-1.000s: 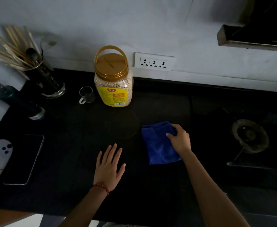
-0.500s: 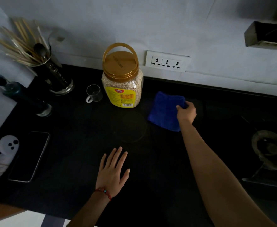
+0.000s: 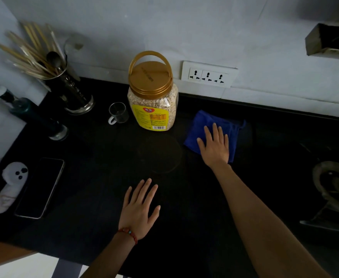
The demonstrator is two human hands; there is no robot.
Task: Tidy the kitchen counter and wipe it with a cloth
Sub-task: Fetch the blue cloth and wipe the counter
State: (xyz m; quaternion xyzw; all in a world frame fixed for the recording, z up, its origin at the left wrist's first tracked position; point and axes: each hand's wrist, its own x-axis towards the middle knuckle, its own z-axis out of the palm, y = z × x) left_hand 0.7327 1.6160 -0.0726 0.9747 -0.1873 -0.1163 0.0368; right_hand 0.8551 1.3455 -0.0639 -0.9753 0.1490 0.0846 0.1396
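Note:
A blue cloth (image 3: 199, 127) lies on the black counter (image 3: 96, 177), to the right of the oat jar. My right hand (image 3: 214, 145) presses flat on the cloth with fingers spread, pointing toward the wall. My left hand (image 3: 139, 207) rests flat on the bare counter near the front, fingers apart, holding nothing; a red bead bracelet circles its wrist.
An oat jar with a gold lid (image 3: 152, 93) stands at the back, a small glass cup (image 3: 117, 113) beside it. At the left are a utensil holder (image 3: 70, 91), a dark bottle (image 3: 36, 119), a phone (image 3: 40, 187) and a white ghost-faced item (image 3: 10, 185). A stove burner (image 3: 333, 185) sits at right.
My right hand slid the cloth away from me toward the wall, then flattened on top of it. My left hand stayed in place on the counter.

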